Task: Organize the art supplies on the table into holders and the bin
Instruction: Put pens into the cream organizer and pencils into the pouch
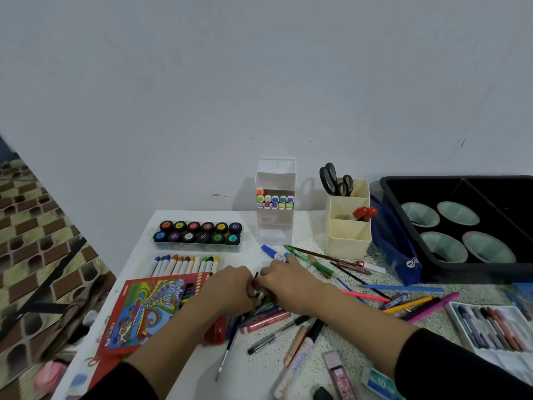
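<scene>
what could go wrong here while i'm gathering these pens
The left hand and right hand grip a bunch of loose pens; some may slip and scatter. The paintbrush lies between the forearms; an arm could knock it off the table. The tall marker holder just beyond might tip if bumped.

- On the red colour pencil box [144, 310], left of centre low in the frame, you can read "Color Pencil" in slanted script.
- On the small pale staples box [377, 383] at the bottom edge, right of centre, you can read "No.10".
- The blue pouch [395, 249] right of centre carries a round white logo; you cannot make out its letters.
- The white marker [294, 368] at bottom centre bears blue lettering, too blurred to read.
- The paint pots [199, 232] have lid labels too small to read.
</scene>
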Tool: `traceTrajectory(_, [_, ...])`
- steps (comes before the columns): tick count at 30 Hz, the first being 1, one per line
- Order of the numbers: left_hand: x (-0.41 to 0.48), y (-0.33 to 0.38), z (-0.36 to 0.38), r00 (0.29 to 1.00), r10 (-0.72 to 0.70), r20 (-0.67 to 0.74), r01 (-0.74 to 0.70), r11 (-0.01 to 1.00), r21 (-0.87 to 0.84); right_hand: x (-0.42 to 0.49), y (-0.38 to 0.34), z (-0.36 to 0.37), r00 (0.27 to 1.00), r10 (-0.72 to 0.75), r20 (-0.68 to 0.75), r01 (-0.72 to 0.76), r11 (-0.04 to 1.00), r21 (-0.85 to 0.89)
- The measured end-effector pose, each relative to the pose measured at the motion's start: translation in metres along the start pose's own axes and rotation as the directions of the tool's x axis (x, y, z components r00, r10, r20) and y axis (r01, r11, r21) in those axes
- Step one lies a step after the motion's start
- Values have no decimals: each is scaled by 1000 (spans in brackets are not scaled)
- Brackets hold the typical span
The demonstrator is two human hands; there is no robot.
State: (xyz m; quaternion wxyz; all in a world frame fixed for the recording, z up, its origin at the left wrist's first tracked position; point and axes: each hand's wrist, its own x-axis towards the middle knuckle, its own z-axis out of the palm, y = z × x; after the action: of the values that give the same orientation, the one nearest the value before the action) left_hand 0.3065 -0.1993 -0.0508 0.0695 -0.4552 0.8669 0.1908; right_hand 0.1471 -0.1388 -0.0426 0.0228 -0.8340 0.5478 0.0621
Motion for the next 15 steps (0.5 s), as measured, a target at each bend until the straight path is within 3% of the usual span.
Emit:
traceTrajectory(6, [1, -2, -1, 999, -42, 5, 42, 988, -149, 4, 3, -8, 1000, -13, -17, 14, 1000, 26])
traceTrajectory(15, [-4, 6, -13, 995, -94, -15, 92, 987, -128, 0, 15, -1, 980, -139, -145, 152, 985, 81])
